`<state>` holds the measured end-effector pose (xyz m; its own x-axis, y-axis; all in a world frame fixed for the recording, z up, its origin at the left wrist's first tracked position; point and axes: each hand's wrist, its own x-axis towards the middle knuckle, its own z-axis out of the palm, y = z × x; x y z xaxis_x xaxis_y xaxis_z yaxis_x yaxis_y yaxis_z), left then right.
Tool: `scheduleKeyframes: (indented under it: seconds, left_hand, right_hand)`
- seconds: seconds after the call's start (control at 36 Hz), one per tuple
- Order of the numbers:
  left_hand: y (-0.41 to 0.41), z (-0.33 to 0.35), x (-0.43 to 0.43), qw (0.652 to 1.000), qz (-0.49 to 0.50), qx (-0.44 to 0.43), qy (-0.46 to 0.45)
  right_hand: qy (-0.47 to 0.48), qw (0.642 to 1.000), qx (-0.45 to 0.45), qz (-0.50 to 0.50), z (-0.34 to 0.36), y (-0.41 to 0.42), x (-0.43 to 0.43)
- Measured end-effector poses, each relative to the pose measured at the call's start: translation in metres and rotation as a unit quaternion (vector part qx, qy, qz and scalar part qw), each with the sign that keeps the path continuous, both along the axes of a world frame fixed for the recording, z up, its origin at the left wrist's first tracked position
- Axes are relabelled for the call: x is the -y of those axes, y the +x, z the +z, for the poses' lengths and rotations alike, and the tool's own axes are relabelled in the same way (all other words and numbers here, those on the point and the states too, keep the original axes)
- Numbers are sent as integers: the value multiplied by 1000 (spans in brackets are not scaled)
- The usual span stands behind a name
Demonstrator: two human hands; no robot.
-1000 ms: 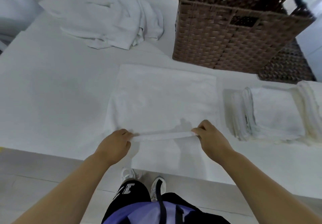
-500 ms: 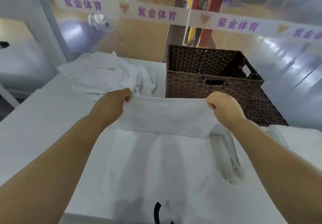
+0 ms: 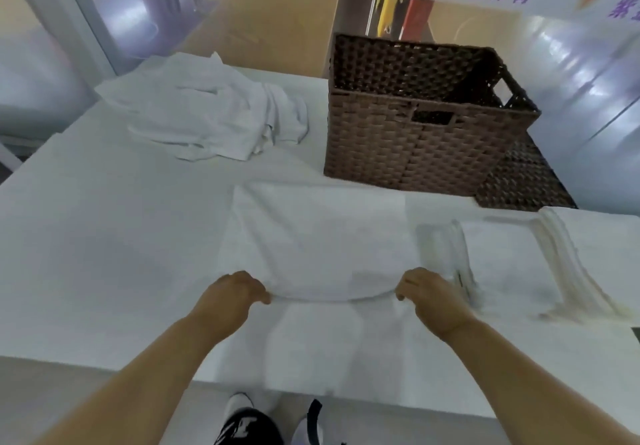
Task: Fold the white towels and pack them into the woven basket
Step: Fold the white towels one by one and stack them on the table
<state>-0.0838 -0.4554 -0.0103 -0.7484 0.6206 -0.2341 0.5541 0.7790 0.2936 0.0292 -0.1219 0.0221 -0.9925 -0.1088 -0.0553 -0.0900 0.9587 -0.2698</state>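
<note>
Fingers point(image 3: 258, 294) of your left hand point(image 3: 228, 297) and right hand point(image 3: 433, 301) pinch the near edge of the flat white cloth towel point(image 3: 318, 237) on the white table point(image 3: 86, 254). You look mid-fold: next, carry that edge across evenly. Beyond stands the brown woven rectangular basket point(image 3: 398, 140); folded white towels point(image 3: 502, 257) crowd your right.

both your hands out front, knuckles up.
your left hand point(image 3: 235, 294) and right hand point(image 3: 427, 292) sit level and apart, forearms bare, fingers curled, each pinching the towel point(image 3: 318, 237) at its near edge.
</note>
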Motion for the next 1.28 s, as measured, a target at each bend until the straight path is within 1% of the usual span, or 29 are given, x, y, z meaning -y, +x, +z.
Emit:
scheduleKeyframes:
  seconds: [0.03,0.08,0.11,0.17,0.22,0.25,0.31,0.36,0.42,0.56,0.67,0.78,0.89,1.0,1.11,1.17,1.19,1.25,1.28]
  left_hand:
    - [6,-9,2,1000,-3,16,-15]
    - [17,-22,6,999,-6,35,-34]
    - [21,-25,8,998,-11,38,-45]
    - [27,-32,9,997,-36,30,-65]
    - [32,-39,11,995,-60,29,-72]
    - [34,-40,12,995,-65,26,-75]
    - [39,-39,14,994,-82,-11,-66]
    - [45,-36,16,994,-89,-51,-40]
    - [51,-36,16,990,-100,-82,-53]
    - [55,-43,19,992,-84,-73,-64]
    - [52,-47,16,992,-79,-94,-34]
    - [47,-49,10,990,-72,-114,-31]
    - [41,-50,5,996,-19,-83,-21]
    - [34,-55,4,998,9,-43,-37]
    - [31,-47,0,998,-36,-39,-21]
    - [30,-45,1,997,-61,-31,-33]
    - [29,-44,0,997,-64,-13,-50]
    - [29,-46,1,995,-74,-6,-71]
    - [29,-47,2,995,-77,-11,-66]
  right_hand:
    - [40,999,13,21,-8,6,2]
    - [70,996,57,17,-22,14,7]
    - [60,996,67,16,-29,18,8]
    - [73,994,84,22,-44,25,11]
    - [59,987,147,-10,-54,31,13]
    - [53,985,161,-19,-60,34,14]
    - [68,984,161,-20,-67,40,19]
    - [62,985,160,-31,-72,46,23]
    - [58,985,155,-42,-77,49,27]
    - [66,979,179,-76,-83,51,36]
    - [88,977,174,-89,-86,53,46]
    - [106,976,166,-96,-87,53,51]
    - [116,975,162,-100,-89,52,53]
    - [128,975,161,-89,-89,53,51]
    - [146,977,132,-78,-84,52,50]
    - [149,981,98,-80,-81,51,49]
    - [140,983,85,-85,-81,51,49]
    - [125,984,89,-86,-82,50,48]
    - [116,984,101,-87,-83,49,47]
